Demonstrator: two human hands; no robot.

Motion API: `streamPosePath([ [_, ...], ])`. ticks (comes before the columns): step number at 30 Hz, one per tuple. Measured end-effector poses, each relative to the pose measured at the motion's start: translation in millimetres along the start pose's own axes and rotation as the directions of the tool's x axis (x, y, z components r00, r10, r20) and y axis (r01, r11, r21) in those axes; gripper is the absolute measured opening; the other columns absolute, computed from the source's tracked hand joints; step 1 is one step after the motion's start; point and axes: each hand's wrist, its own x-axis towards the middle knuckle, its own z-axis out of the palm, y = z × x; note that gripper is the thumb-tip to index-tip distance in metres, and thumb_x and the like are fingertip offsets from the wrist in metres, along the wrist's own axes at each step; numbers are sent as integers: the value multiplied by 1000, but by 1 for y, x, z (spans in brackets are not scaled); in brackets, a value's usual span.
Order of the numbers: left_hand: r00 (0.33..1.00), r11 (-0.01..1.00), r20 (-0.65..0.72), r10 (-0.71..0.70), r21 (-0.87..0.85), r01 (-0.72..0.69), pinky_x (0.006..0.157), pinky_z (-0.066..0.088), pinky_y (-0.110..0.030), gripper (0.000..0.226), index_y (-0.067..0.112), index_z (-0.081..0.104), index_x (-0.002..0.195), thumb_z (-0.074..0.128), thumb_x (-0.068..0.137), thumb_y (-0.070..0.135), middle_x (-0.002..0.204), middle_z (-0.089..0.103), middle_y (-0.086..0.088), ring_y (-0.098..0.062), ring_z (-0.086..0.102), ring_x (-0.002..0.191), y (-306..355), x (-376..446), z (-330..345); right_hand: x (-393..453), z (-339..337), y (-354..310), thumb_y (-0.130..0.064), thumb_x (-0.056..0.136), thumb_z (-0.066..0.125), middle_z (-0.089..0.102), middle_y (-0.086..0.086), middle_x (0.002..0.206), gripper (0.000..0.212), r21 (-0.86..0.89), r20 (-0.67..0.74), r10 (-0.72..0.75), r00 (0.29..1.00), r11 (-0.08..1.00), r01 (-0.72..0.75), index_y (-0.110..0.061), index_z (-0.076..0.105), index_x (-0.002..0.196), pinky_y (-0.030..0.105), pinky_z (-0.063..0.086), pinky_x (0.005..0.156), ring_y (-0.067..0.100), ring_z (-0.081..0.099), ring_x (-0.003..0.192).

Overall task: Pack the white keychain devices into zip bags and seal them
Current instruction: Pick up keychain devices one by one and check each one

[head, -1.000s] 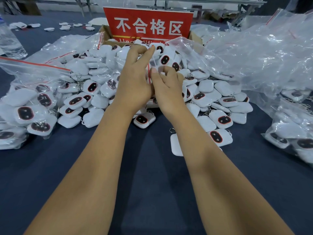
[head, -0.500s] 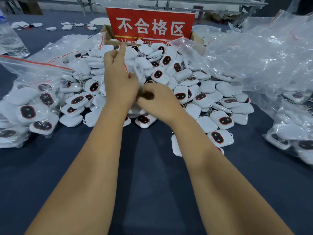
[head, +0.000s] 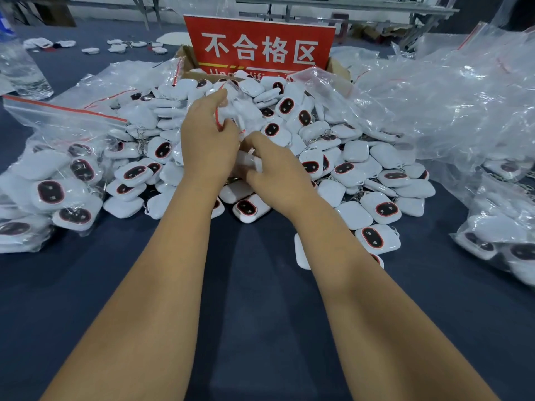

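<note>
A red sign (head: 262, 43) stands at the back of the table. It has four big white Chinese signs on it: 不合格区. Under them is a yellow line and some small white letters, but the pile hides most of them, so they cannot be read. The sign sits in a brown cardboard box (head: 185, 57).

In front of the sign is a big pile of white keychain devices (head: 341, 169). Many show a dark oval with a red rim, and some have small metal rings. The pile lies on a dark blue table (head: 260, 299).

The left hand (head: 208, 140) is above the middle of the pile. Its fingers curl round a small clear zip bag (head: 231, 107) with a red strip at the mouth. The right hand (head: 278, 172) is just beside it, lower down. Its fingers curl round one white device (head: 251, 160), right next to the bag.

On the left lies a large bag (head: 49, 180) with a red zip line, full of devices. On the right is a heap of empty clear bags (head: 451, 105), and lower down more filled bags (head: 503, 235). A clear water bottle (head: 20, 68) stands at the far left. A few loose white things (head: 115, 47) lie far back on the table.
</note>
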Motion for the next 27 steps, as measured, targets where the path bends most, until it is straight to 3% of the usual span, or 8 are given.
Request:
streamPosePath([
  [3,999,997,23,-24,-79,26,97,43,-19,42,21,62,127,50,89,5,126,59,6,-10,56,105,3,-1,-1,1,1,2,-21,94,56,63,0,85,17,24,-114,13,993,1000,-11,-19,52,110,43,48,71,23,58,78],
  [7,999,996,32,-22,-87,25,77,38,-2,38,23,67,116,48,90,4,113,58,9,11,49,79,3,-2,0,3,-2,7,-23,95,57,54,-15,78,18,197,-310,116,944,979,-56,-23,49,112,15,43,63,-4,53,70],
  [10,998,995,54,-28,-98,34,76,36,0,36,25,68,110,47,90,4,109,56,13,14,49,80,4,-3,0,5,-7,9,-21,94,58,50,-14,72,17,411,-380,258,888,908,-87,-28,52,109,14,42,57,-2,52,61],
  [13,997,993,78,-30,-109,38,79,38,-2,36,23,70,107,46,89,3,109,58,14,4,50,84,8,-3,2,8,-9,10,-21,90,64,61,-8,94,23,548,-347,344,872,829,-109,-35,53,105,33,56,75,17,65,82],
  [18,992,994,128,5,-109,9,75,37,0,39,17,72,102,42,87,-3,104,58,12,18,52,83,16,-7,8,9,-8,12,-6,81,71,58,-12,102,47,631,-330,365,871,771,-84,-31,52,116,15,50,60,-4,58,72],
  [21,983,992,180,-24,-116,46,71,41,-9,38,20,71,104,43,89,-1,105,59,10,6,54,80,17,-9,12,11,-10,13,-9,87,63,61,-13,103,45,644,-273,417,867,749,-157,-19,54,130,23,54,73,5,61,84],
  [24,974,994,220,-56,-80,76,83,43,-16,36,20,70,114,45,93,5,119,59,8,-3,54,98,16,-11,15,14,-12,11,-14,96,54,63,-6,75,32,736,-192,448,873,654,-173,-5,57,126,22,46,56,7,56,57],
  [27,968,991,232,-95,-68,114,91,43,-21,35,21,68,120,48,93,10,125,59,9,-7,53,108,15,-13,16,15,-14,10,-27,105,40,63,6,78,41,796,-135,524,841,562,-223,5,62,118,16,40,46,7,52,47],
])
